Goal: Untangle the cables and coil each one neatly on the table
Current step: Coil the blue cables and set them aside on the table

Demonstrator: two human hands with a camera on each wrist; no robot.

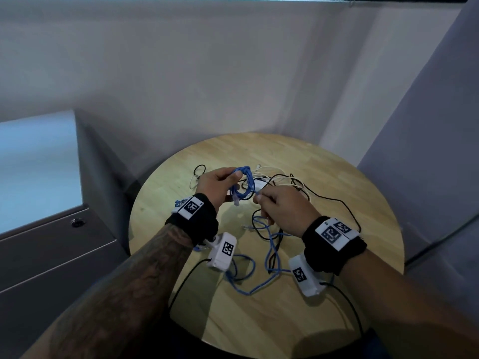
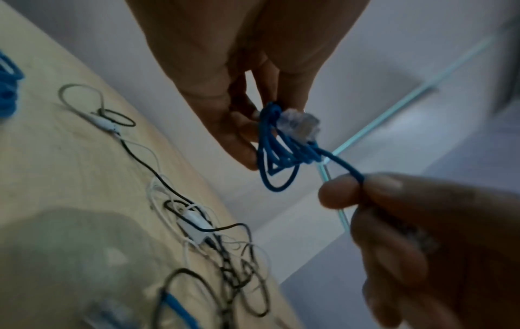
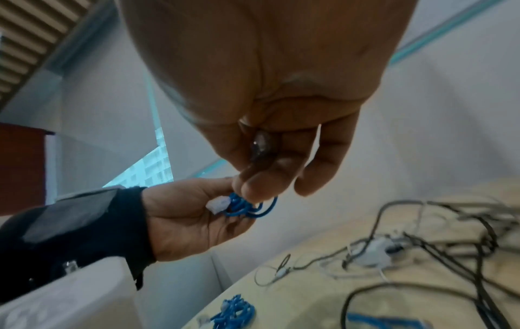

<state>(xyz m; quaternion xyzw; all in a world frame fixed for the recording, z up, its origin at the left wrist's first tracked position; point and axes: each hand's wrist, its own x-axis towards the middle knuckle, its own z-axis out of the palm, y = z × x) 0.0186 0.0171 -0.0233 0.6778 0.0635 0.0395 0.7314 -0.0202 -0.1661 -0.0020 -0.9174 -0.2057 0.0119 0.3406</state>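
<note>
Head view, round wooden table [image 1: 337, 294], my left hand [image 1: 215, 186] gripping small blue cable [image 1: 245, 185] coil (clear plug [image 2: 299, 124]), right hand [image 1: 281, 211] pinching its strand.

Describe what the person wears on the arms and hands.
Both hands, left and right, are bare. Each wrist carries a black band with a white square-code tag, and a white camera box hangs below. The left forearm is tattooed; no sleeves show.

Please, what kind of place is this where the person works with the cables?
Probably a plain indoor room, perhaps an office corner or a recording booth; I cannot say for certain. A small round wooden table stands in a corner of bare grey walls, with a grey cabinet beside it and a window on the left.
</note>
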